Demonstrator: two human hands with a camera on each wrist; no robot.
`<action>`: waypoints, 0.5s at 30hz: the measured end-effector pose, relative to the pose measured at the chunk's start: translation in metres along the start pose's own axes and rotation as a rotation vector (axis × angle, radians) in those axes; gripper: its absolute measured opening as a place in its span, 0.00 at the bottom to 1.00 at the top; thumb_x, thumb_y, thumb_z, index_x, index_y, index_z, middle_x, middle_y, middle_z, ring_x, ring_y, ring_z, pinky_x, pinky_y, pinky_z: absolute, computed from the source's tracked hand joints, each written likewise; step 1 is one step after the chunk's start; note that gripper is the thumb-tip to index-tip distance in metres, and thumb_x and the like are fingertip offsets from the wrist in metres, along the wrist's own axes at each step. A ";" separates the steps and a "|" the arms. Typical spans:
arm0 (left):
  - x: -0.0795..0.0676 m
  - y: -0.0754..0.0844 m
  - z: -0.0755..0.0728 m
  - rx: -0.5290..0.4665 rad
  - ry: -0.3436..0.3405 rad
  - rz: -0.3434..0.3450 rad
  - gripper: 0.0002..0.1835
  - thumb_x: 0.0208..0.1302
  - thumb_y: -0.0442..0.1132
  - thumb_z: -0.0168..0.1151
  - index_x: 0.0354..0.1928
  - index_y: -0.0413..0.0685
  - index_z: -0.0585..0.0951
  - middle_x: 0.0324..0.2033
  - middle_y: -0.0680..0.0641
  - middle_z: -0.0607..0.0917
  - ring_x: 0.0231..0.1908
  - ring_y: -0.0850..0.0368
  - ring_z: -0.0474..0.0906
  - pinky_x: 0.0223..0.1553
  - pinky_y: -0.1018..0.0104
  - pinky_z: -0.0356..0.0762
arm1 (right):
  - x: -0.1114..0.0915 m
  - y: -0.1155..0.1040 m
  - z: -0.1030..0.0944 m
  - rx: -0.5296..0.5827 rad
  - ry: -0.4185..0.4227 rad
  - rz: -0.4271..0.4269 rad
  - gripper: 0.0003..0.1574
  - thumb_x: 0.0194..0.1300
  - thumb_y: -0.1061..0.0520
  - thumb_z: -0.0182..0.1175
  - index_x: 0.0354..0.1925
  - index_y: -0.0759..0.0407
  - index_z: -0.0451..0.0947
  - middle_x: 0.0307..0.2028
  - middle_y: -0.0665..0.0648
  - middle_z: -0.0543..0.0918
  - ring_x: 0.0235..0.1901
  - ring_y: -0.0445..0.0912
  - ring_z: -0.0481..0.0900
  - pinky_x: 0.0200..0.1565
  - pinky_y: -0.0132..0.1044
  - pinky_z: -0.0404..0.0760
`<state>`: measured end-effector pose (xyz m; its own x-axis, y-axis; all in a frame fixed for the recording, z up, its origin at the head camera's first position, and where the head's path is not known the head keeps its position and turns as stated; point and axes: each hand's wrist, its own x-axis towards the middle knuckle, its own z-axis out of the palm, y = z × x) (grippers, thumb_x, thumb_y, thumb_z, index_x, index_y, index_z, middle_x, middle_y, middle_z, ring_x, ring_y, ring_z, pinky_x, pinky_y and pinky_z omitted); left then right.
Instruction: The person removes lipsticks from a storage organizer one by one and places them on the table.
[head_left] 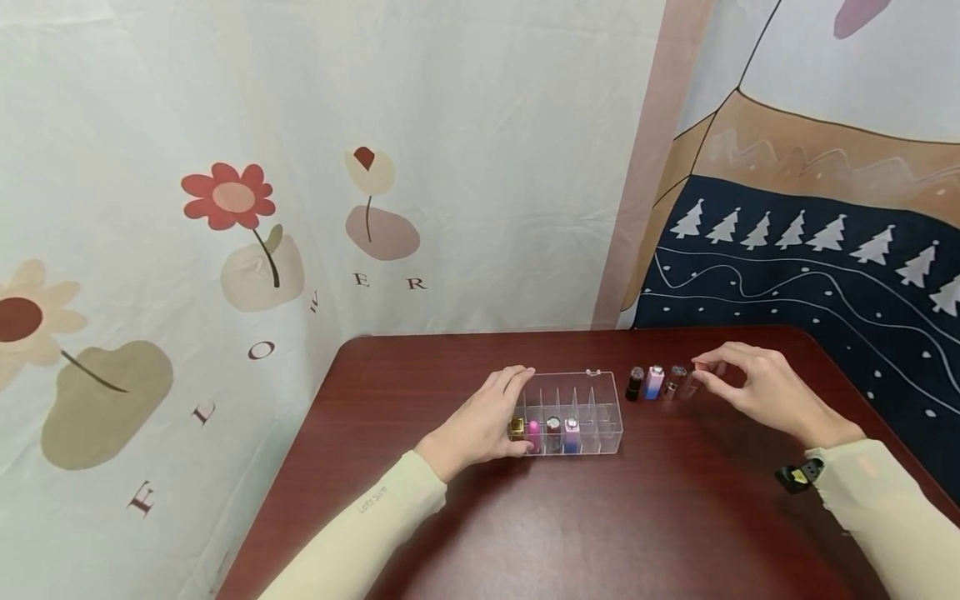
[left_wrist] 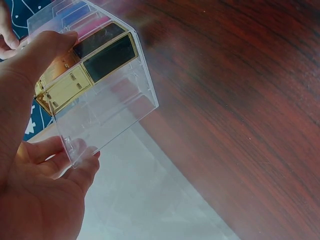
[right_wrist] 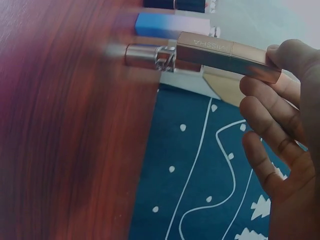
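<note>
Rose-gold tube [right_wrist: 220,56], right of clear organizer [head_left: 592,417], pinched by right hand [head_left: 757,387]; left hand [head_left: 480,421] curled round organizer's left end. Step judged: pick-up; next calls for lifting without knocking neighbouring tube [head_left: 675,382].

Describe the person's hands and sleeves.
The left hand and right hand are ungloved. The left sleeve and right sleeve are pale yellow-green, reaching the wrists. Small dark lettering marks the left; a black-and-yellow device sits by the right cuff.
</note>
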<state>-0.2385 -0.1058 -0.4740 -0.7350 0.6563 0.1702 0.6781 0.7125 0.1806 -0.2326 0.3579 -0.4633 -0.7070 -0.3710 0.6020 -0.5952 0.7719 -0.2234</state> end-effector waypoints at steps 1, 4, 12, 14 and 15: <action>0.000 0.000 0.000 0.002 0.000 0.001 0.66 0.59 0.56 0.93 0.89 0.36 0.63 0.84 0.35 0.73 0.83 0.38 0.73 0.89 0.52 0.74 | -0.001 0.001 0.000 0.001 0.000 0.004 0.22 0.59 0.65 0.87 0.51 0.51 0.95 0.43 0.50 0.95 0.36 0.42 0.83 0.40 0.18 0.78; 0.000 0.000 0.001 0.012 -0.003 -0.001 0.67 0.59 0.57 0.93 0.89 0.36 0.63 0.85 0.35 0.72 0.84 0.38 0.73 0.89 0.52 0.73 | -0.002 0.005 0.001 0.000 0.000 0.015 0.21 0.60 0.65 0.87 0.51 0.51 0.95 0.42 0.50 0.95 0.36 0.43 0.82 0.40 0.17 0.76; 0.000 -0.001 0.002 0.009 -0.010 -0.003 0.67 0.59 0.56 0.93 0.90 0.37 0.62 0.85 0.36 0.72 0.84 0.40 0.72 0.89 0.53 0.72 | -0.005 0.015 0.004 -0.004 -0.009 0.038 0.19 0.62 0.64 0.86 0.50 0.52 0.95 0.41 0.48 0.95 0.36 0.40 0.82 0.41 0.23 0.79; 0.000 0.000 0.002 0.009 -0.007 -0.001 0.67 0.59 0.56 0.93 0.90 0.37 0.62 0.85 0.35 0.72 0.84 0.39 0.72 0.89 0.53 0.73 | -0.006 0.016 0.005 -0.006 -0.019 0.049 0.18 0.63 0.64 0.86 0.50 0.53 0.96 0.41 0.48 0.95 0.36 0.40 0.82 0.41 0.23 0.79; -0.001 0.000 0.002 0.008 -0.005 0.000 0.67 0.59 0.56 0.93 0.89 0.37 0.62 0.85 0.35 0.72 0.84 0.39 0.72 0.89 0.53 0.73 | -0.007 0.017 0.005 -0.008 -0.026 0.056 0.17 0.63 0.64 0.86 0.50 0.53 0.96 0.41 0.48 0.95 0.36 0.39 0.82 0.41 0.22 0.79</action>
<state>-0.2383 -0.1060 -0.4757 -0.7351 0.6576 0.1649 0.6779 0.7146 0.1727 -0.2400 0.3709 -0.4753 -0.7489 -0.3403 0.5687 -0.5516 0.7957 -0.2502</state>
